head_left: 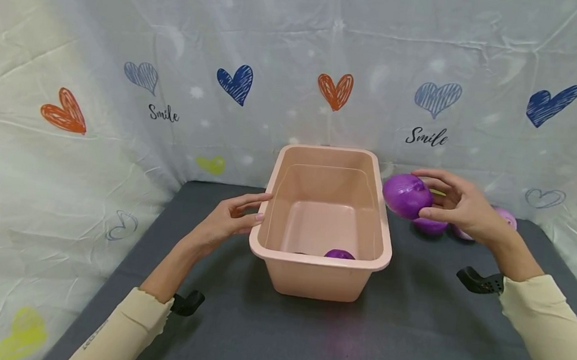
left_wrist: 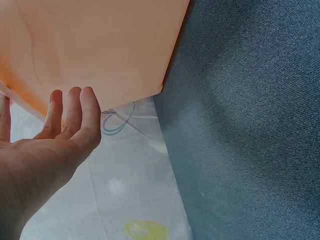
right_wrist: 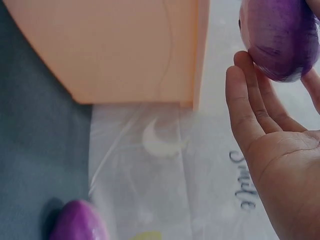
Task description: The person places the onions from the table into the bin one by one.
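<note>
A: State of right grip (head_left: 452, 201)?

B: Partly closed, fingertips and thumb bearing on a purple onion (head_left: 407, 196). Palm apart from it in right wrist view.

A: Location?

B: Held up above the table (head_left: 408, 336), toward the far edge, just beside the right rim of the peach tub (head_left: 320, 260). Tub standing midway between left and right table edges, nearer the far edge.

A: Left grip (head_left: 235, 215)?

B: Loosely spread, fingertips touching the tub's left rim; not wrapped round it.

A: Expected handling of onion?

B: Judging by taut, glossy skin: firm, moderately light, probably slippery under a fingertip hold. Likely tolerant of ordinary pressure; liable to bruise if dropped.

A: Where to take hold?

B: Round the widest girth, thumb opposite the fingers. Better security likely with palm closer. Avoid squeezing near an end; risk of shooting out sideways.

A: Anything else noted?

B: Near the table's far right corner, a resting onion (head_left: 430, 227), also purple, and a pinkish round item (head_left: 506, 217), partly hidden by the wrist. Inside the tub, just the top of a sunken onion (head_left: 340, 254) visible over the near rim.
</note>
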The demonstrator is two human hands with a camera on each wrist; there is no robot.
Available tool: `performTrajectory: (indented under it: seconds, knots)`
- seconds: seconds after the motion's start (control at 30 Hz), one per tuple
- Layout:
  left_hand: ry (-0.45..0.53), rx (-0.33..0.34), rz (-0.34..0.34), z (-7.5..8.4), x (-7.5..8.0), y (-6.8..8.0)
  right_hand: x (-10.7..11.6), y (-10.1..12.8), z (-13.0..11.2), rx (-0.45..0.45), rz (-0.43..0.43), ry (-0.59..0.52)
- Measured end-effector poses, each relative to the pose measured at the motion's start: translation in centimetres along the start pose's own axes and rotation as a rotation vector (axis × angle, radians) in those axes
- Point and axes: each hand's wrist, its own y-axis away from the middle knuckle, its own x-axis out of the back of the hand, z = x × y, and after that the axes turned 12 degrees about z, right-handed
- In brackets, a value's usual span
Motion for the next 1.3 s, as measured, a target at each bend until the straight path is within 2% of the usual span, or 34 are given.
performTrajectory:
  seconds: [0.2,0.53,0.73,0.97,1.13,1.3]
  knots:
    - [-0.007,0.002,0.007,0.0,0.0,0.0,-1.5,-1.3,-0.4,0.047,-0.052,-0.023]
    - [-0.006,0.003,0.016,0.0,0.0,0.2,-4.2,-2.9,-1.0,0.05,-0.13,-0.047]
    - [-0.011,-0.01,0.004,-0.1,0.0,0.1,-4.9,-3.1,-0.9,0.061,-0.149,-0.05]
    - [-0.013,0.003,0.007,-0.1,-0.1,0.1,-4.2,-2.4,-0.6,0.031,-0.111,-0.046]
    - [-0.013,0.006,0.014,0.0,-0.1,0.1,-2.6,-1.2,0.1,-0.004,-0.066,-0.015]
    - [-0.025,0.005,0.016,-0.1,-0.1,0.0,-0.8,0.2,1.0,0.004,-0.028,0.009]
